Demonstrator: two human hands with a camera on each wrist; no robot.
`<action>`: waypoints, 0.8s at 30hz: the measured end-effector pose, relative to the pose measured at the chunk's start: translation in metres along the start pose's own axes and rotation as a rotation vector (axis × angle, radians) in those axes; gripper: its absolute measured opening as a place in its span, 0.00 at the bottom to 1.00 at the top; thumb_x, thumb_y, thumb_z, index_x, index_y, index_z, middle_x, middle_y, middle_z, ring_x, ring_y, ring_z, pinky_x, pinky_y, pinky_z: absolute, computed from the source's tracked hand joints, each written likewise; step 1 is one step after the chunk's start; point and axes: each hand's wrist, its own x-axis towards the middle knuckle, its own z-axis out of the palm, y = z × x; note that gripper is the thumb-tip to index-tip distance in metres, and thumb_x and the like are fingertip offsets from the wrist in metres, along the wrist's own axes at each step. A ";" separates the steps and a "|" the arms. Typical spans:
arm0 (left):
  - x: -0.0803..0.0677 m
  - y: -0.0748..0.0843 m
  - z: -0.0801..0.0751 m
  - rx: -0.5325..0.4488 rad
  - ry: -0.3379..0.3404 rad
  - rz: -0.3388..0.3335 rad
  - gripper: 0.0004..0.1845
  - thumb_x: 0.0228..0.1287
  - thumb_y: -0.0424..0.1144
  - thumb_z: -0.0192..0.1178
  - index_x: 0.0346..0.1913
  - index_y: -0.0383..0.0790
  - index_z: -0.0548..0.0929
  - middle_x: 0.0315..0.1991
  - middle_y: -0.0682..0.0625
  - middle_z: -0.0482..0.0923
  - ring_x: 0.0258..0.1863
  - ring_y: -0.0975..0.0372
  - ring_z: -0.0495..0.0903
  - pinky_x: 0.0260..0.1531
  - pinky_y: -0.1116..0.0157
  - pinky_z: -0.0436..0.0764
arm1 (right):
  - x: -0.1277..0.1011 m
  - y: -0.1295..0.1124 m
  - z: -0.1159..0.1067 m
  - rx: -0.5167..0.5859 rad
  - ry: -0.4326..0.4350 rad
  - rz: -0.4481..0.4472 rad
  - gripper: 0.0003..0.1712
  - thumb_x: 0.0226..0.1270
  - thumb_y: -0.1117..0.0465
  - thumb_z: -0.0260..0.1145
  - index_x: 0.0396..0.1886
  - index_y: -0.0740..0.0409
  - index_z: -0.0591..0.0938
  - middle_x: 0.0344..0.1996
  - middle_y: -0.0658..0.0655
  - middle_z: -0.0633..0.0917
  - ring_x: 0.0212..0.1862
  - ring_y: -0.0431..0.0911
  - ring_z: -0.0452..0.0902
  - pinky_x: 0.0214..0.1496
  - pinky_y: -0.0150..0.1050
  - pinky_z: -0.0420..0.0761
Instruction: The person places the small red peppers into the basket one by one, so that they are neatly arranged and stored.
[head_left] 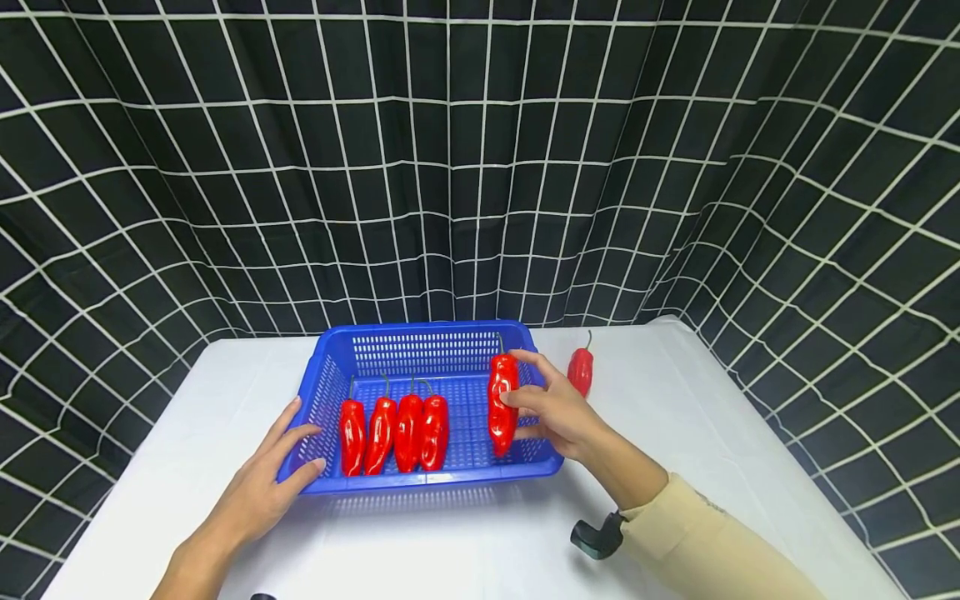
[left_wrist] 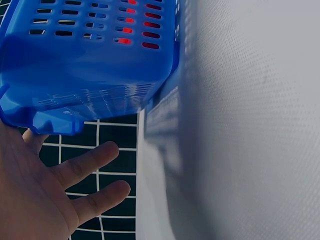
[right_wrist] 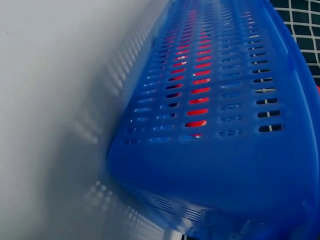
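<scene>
A blue plastic basket (head_left: 465,479) with slotted walls stands on the white table. Inside, towards its left, several red peppers (head_left: 408,433) with green stems lie side by side. My right hand (head_left: 566,410) pinches another red pepper (head_left: 501,421) over the basket's right part, its stem pointing away from me. At the left end my left hand (head_left: 258,487) rests on the rim with thumb and forefinger over it. Two straight, spread fingers (left_wrist: 95,202) of that hand stay outside the basket in the left wrist view. The right wrist view shows the basket wall (right_wrist: 200,160) but not the hand.
One more red pepper (head_left: 581,371) lies on the white tabletop (head_left: 675,400) right of the basket, partly behind my right hand. A black curtain with a white grid (head_left: 450,167) hangs behind and at both sides. A black device (head_left: 597,537) sits at my right wrist.
</scene>
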 end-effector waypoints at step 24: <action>0.000 0.001 0.000 -0.013 0.009 0.020 0.22 0.67 0.51 0.57 0.60 0.47 0.75 0.76 0.48 0.44 0.68 0.37 0.56 0.52 0.29 0.61 | 0.022 0.013 0.030 -0.124 -0.043 0.084 0.41 0.59 0.69 0.68 0.70 0.45 0.63 0.53 0.68 0.74 0.42 0.57 0.83 0.34 0.54 0.84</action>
